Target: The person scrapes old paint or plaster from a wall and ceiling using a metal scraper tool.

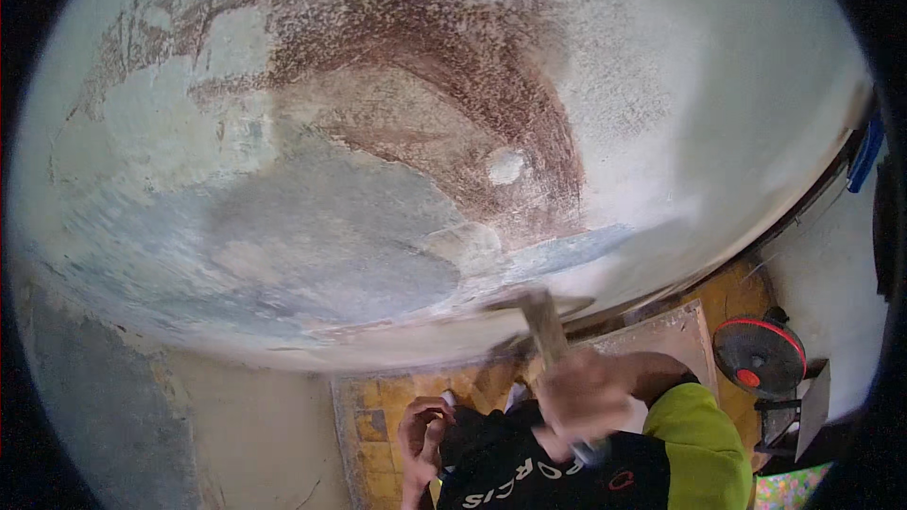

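My right hand [584,399], smeared by motion, is closed around the wooden handle of a hammer-like tool [545,321]. The tool's thin head lies crosswise at the top of the handle, close to the lower part of the wall, and is too blurred to make out exactly. My left hand [425,430] is raised at my left side, away from the wall. Its fingers are loosely bent, apart from the thumb, with nothing visible in them. The wall [397,123] in front of me has pale paint, a rough brown bared patch and a smoother grey-blue area. A small white spot marks the brown patch.
A black fan with a red rim [759,356] stands to the right. Yellow-brown floor tiles [373,425] lie below, with a pale board [675,332] near my right arm. A blue item [864,156] hangs at the far right. Grey, worn wall [94,397] shows at the lower left.
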{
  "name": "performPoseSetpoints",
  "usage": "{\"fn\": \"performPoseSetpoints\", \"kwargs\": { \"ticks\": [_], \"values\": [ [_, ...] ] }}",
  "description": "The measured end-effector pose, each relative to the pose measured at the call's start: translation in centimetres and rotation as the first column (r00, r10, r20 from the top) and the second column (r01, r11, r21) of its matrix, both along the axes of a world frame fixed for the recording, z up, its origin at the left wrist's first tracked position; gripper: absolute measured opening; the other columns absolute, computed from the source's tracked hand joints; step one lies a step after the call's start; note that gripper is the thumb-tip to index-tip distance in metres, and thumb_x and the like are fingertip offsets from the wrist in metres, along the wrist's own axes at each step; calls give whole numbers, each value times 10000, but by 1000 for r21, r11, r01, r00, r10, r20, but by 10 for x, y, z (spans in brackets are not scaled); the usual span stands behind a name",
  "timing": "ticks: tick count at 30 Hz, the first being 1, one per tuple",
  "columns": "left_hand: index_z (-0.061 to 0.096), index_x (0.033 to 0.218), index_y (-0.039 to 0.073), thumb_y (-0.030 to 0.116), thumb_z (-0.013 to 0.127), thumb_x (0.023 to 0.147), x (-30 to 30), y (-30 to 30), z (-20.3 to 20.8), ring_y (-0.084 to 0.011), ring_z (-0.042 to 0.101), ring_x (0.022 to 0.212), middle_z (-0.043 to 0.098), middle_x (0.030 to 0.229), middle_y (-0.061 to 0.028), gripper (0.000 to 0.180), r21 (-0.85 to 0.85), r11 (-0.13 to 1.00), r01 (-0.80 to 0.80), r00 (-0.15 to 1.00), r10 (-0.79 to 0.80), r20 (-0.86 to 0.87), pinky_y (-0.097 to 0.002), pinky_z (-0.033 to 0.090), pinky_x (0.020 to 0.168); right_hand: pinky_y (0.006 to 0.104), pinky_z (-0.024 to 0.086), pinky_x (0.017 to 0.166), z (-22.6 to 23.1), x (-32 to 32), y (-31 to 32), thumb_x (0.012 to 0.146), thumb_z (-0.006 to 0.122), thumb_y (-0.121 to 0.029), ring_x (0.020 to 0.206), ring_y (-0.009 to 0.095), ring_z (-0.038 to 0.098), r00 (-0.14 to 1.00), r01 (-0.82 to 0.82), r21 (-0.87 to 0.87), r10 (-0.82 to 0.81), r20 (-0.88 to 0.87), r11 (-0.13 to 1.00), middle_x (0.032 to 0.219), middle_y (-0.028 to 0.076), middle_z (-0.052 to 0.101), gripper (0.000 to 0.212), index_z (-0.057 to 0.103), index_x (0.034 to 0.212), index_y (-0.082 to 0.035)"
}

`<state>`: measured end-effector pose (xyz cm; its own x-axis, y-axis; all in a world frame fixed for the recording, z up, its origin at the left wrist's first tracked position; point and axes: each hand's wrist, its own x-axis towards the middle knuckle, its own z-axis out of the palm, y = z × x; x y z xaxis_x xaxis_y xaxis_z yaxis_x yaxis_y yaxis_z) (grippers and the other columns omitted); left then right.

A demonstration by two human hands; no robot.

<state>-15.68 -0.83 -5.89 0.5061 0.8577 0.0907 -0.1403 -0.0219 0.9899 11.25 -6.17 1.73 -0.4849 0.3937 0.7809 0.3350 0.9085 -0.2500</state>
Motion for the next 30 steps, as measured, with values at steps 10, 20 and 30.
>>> {"fn": "performPoseSetpoints", "kwargs": {
  "ticks": [10,20,30],
  "values": [
    [553,1094,-19,170,531,974,-3,-3,-5,-194,582,834,587,991,-128,225,-5,1000,12,1000,-12,16,-324,473,739,325,443,459,18,2,27,767,693,-166,486,142,515,990,124,266,-99,-104,956,587,8,482,318,450,578,-86],
    [554,1135,17,265,651,893,19,45,16,-331,476,1208,463,1329,-219,360,658,748,-91,930,300,-213,-425,425,922,268,405,465,23,-6,11,808,683,-99,487,120,512,988,60,306,-13,-151,950,563,-22,467,335,451,567,-120],
    [497,1261,77,124,674,818,29,92,29,-485,178,1453,155,1581,-283,480,918,396,30,830,501,-243,-621,233,1119,250,396,456,28,10,-1,698,693,-33,464,122,479,992,-39,283,73,-108,958,558,-13,434,299,450,560,-138]
  ]
}}
